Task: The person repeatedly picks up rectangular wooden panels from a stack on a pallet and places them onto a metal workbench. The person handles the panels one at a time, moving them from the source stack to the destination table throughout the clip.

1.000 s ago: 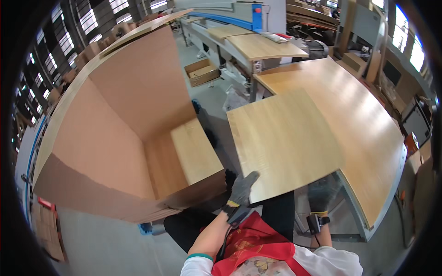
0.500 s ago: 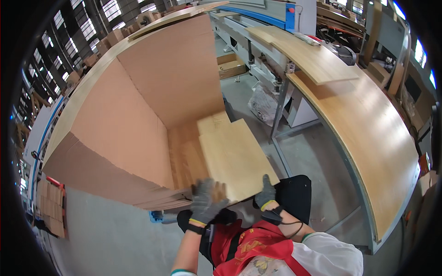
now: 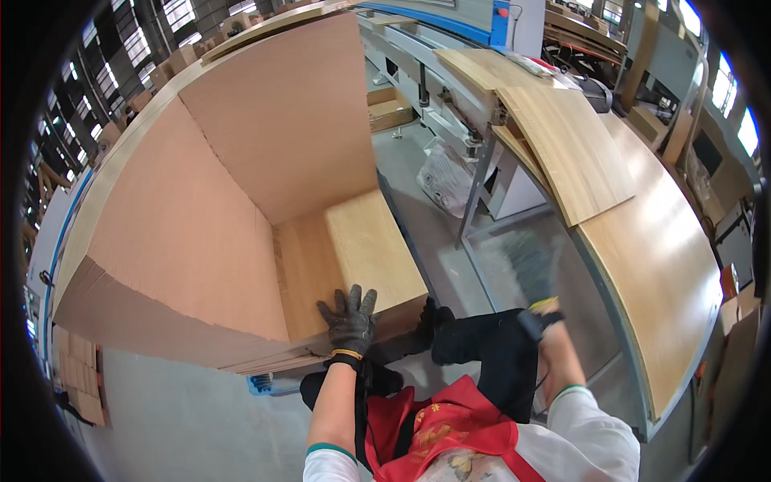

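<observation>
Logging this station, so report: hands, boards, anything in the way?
Left hand spread at near left corner of light panel. Right hand blurred between panel and table, grip unclear. Tall brown walls left and beyond.

Panel stack point(image 3: 281, 120) at left, table point(image 3: 675, 305) at right under board point(image 3: 570, 153), machine point(image 3: 498, 26) beyond.

pale wood board point(image 3: 381, 253) | flat | right part of browner panel point(image 3: 309, 257)
</observation>
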`<action>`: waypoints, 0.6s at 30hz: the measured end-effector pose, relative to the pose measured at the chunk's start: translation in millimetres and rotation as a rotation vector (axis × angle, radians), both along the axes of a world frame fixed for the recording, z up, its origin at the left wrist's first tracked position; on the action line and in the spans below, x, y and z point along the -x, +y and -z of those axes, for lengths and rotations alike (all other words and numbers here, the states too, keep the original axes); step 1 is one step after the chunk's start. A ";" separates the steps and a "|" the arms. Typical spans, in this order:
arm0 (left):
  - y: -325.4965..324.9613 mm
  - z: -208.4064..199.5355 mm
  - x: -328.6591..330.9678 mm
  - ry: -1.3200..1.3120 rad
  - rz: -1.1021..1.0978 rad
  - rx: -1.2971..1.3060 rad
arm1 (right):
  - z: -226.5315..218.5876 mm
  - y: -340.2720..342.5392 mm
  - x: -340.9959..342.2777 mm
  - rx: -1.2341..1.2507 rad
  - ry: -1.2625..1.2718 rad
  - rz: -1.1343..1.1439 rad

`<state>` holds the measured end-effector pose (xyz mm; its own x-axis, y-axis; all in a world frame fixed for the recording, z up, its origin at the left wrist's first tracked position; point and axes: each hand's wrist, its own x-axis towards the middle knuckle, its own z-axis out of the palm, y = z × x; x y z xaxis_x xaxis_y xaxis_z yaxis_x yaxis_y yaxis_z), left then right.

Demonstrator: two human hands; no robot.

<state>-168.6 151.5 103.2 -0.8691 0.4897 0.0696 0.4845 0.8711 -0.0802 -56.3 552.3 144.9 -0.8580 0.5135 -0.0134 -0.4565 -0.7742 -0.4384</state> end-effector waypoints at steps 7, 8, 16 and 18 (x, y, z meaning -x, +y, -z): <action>29.1 -20.6 -10.9 -0.061 -0.059 -0.029 | -57.7 97.5 -7.5 0.038 -0.093 0.219; 27.5 -14.8 -12.7 -0.131 -0.005 -0.172 | -62.1 81.0 -2.7 -0.046 -0.135 0.313; 151.6 -21.5 -84.1 -0.429 0.881 -0.880 | -63.2 -90.9 -86.9 -0.357 -0.373 0.112; 173.4 -55.0 -109.6 -0.420 0.892 -0.720 | -59.2 -108.2 -129.3 -0.545 -0.537 -0.052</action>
